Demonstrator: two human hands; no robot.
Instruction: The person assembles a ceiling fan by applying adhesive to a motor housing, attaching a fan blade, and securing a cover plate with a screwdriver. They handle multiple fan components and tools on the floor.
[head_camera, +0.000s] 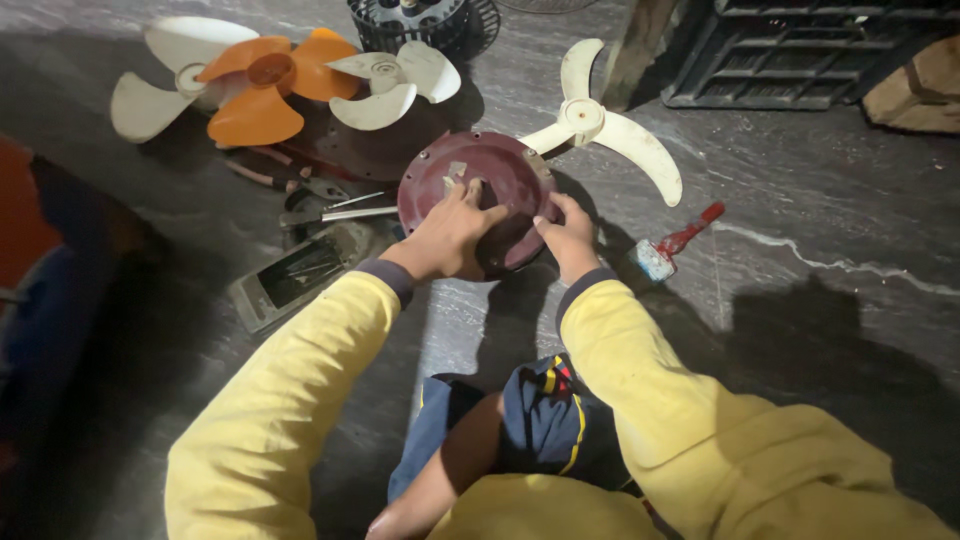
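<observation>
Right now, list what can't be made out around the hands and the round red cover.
- Red cover: near edge hidden by left hand and right hand, head view.
- Black fan grille: cut off by top edge.
- Tools beside the cover: too dark to identify.
- Black crate: cut off at top.

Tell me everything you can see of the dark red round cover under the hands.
The dark red round cover is a shallow disc, seemingly painted metal, worn, with a pale patch near its centre and small lugs on its rim. It sits on the grey floor. The left hand presses on its face; the right hand grips its right edge.
</observation>
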